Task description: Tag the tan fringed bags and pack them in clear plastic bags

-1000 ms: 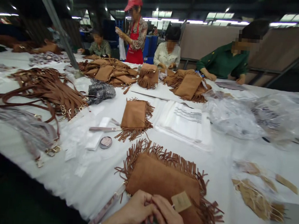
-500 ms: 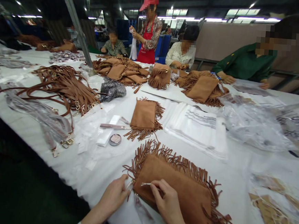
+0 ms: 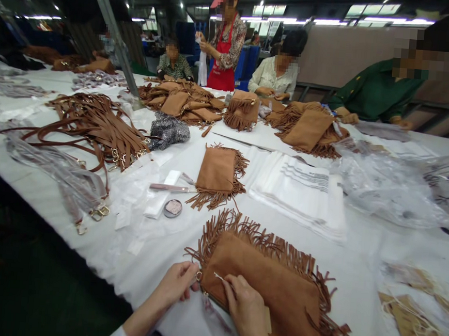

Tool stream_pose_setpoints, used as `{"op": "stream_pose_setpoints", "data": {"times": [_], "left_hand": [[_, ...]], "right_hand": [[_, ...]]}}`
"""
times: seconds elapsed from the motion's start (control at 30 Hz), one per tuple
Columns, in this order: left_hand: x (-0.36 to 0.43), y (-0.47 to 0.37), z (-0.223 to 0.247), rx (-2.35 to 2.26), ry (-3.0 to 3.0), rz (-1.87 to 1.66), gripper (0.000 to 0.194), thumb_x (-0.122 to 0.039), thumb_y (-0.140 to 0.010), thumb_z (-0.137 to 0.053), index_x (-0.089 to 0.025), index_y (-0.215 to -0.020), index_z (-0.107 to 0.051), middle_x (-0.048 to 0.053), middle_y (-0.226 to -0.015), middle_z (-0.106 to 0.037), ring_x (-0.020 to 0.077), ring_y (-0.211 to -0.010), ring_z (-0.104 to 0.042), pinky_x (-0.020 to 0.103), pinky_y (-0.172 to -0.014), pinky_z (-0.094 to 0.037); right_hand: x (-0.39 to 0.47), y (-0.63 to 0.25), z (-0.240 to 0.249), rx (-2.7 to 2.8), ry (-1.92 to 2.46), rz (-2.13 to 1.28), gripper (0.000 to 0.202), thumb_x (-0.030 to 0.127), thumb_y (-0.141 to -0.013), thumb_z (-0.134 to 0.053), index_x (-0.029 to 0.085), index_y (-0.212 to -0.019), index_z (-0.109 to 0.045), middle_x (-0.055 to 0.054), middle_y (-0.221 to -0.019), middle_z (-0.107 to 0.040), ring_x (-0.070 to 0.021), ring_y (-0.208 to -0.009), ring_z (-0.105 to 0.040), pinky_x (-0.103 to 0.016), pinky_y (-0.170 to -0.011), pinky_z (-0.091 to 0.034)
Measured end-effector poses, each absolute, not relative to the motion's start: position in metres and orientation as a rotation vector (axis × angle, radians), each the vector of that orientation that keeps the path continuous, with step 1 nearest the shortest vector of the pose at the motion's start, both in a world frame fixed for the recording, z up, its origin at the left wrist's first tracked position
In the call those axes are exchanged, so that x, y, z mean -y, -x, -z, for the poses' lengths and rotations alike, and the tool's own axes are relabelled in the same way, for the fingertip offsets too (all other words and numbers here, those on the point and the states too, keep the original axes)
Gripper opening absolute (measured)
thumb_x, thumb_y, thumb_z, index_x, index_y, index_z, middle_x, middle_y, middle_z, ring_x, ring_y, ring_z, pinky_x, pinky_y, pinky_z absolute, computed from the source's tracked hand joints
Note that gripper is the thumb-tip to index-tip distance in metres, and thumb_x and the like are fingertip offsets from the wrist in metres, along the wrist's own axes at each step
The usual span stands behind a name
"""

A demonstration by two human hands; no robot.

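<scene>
A large brown fringed pouch (image 3: 266, 280) lies flat on the table in front of me. At its left corner is a small gold metal ring (image 3: 199, 276), with the fingertips of my left hand (image 3: 178, 282) closed in a pinch on its edge. My right hand (image 3: 247, 304) is over the pouch, thumb and finger pinching a white string (image 3: 218, 276) whose end sticks out to the left. A tan tag (image 3: 267, 320) shows partly from beneath that hand. Plastic-wrapped material (image 3: 213, 314) lies between my wrists.
A smaller fringed pouch (image 3: 216, 170), a brown-handled tool (image 3: 170, 188) and a round tin (image 3: 173, 208) lie ahead. Brown straps (image 3: 99, 129) are heaped left, white printed bags (image 3: 300, 187) stacked right, tan tags (image 3: 418, 323) far right. Several co-workers are across the table.
My left fingers have closed in at the ring, which now shows more clearly. The right hand has shifted slightly, its string now slants, and the tan tag shows under it. The view has shifted slightly.
</scene>
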State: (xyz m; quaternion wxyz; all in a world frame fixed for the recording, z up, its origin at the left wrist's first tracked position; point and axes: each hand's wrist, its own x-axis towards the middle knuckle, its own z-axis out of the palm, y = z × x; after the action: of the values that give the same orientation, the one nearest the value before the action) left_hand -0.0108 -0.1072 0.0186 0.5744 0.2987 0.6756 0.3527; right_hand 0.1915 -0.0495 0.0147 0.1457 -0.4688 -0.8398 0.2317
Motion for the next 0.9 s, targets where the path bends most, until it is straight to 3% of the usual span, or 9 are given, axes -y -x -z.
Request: {"op": "stream_pose_setpoints", "data": {"times": [0.13,0.33,0.67,0.9], "left_hand": [[0.100,0.013,-0.018,-1.525,-0.581,-0.806,0.046,-0.061,-0.072,-0.054,-0.015,-0.071,-0.057,0.001,-0.057,-0.060,0.0095,-0.040,-0.047,0.022,-0.042,-0.031],[0.102,0.020,-0.020,-1.444,-0.494,-0.867,0.035,-0.044,-0.061,-0.068,-0.015,-0.080,-0.060,0.000,-0.063,-0.063,0.0106,-0.049,-0.054,0.022,-0.047,-0.036],[0.107,0.021,-0.014,-1.346,-0.447,-0.960,0.052,-0.049,-0.056,-0.076,-0.013,-0.089,-0.060,-0.002,-0.059,-0.061,0.0094,-0.047,-0.050,0.022,-0.046,-0.031],[0.107,0.022,-0.011,-1.322,-0.525,-0.949,0.063,-0.060,-0.053,-0.077,-0.013,-0.089,-0.059,-0.001,-0.061,-0.060,0.0083,-0.047,-0.046,0.023,-0.048,-0.030]], "right_hand": [[0.048,-0.187,-0.029,2.269,1.237,-0.915,0.030,0.031,-0.095,-0.035,0.020,-0.078,-0.058,-0.005,-0.078,-0.063,-0.0176,-0.070,-0.061,-0.026,-0.065,-0.044],[0.047,-0.174,-0.059,2.205,1.240,-1.249,0.026,0.032,-0.091,-0.046,0.020,-0.073,-0.060,0.000,-0.066,-0.063,-0.0144,-0.060,-0.057,-0.024,-0.057,-0.037],[0.045,-0.159,-0.063,2.553,1.334,-0.929,0.021,0.021,-0.089,-0.047,0.022,-0.078,-0.065,-0.002,-0.079,-0.071,-0.0174,-0.072,-0.065,-0.025,-0.063,-0.036],[0.049,-0.145,-0.053,2.655,1.282,-0.851,0.020,0.022,-0.092,-0.048,0.022,-0.083,-0.065,-0.003,-0.082,-0.071,-0.0185,-0.075,-0.066,-0.026,-0.064,-0.036]]}}
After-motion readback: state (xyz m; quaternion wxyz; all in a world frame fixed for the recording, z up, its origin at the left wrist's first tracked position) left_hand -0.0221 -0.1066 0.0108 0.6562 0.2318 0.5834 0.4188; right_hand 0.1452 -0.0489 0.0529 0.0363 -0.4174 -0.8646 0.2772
